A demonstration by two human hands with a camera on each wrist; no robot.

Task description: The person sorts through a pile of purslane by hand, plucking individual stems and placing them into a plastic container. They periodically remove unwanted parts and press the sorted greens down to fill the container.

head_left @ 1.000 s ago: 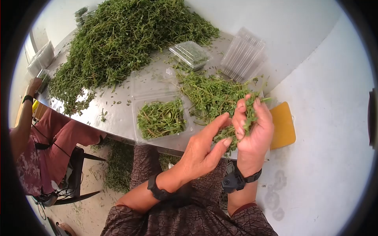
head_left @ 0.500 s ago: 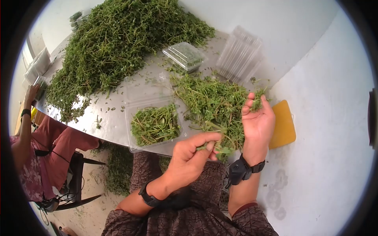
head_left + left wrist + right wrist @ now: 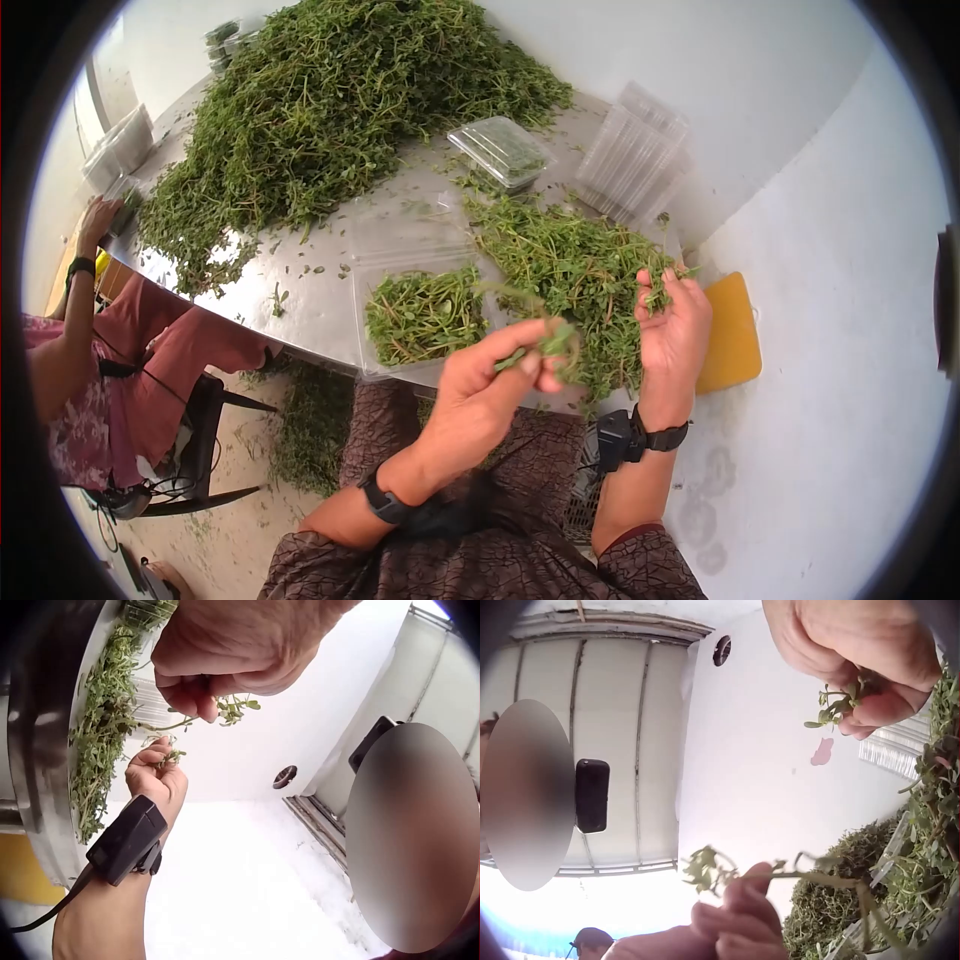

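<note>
My left hand (image 3: pixel 478 390) pinches a leafy green sprig (image 3: pixel 558 342) between thumb and fingers, just in front of the open clear plastic box (image 3: pixel 362 325). In the right wrist view, the long stem of that sprig runs out to the right from the fingertips. Cut greens fill the box, and its lid (image 3: pixel 405 228) lies folded back. Apart from it, on the right, my right hand (image 3: pixel 676 325) is palm up with curled fingers, holding a small bunch of sprigs (image 3: pixel 658 294). Between the hands and behind them spreads a loose pile of greens (image 3: pixel 560 255) on the metal table (image 3: pixel 325 305).
A large heap of greens (image 3: pixel 340 110) covers the back of the table. Beside it are a closed filled box (image 3: pixel 502 150) and a stack of empty clear boxes (image 3: pixel 635 155). A yellow board (image 3: pixel 730 330) stands by the right wall. Another person's hand (image 3: pixel 98 220) is at the far left.
The hands were close together at the right; my left hand has drawn away to the left with a sprig pinched in it. The right hand keeps its bunch. The head view has shifted slightly.
</note>
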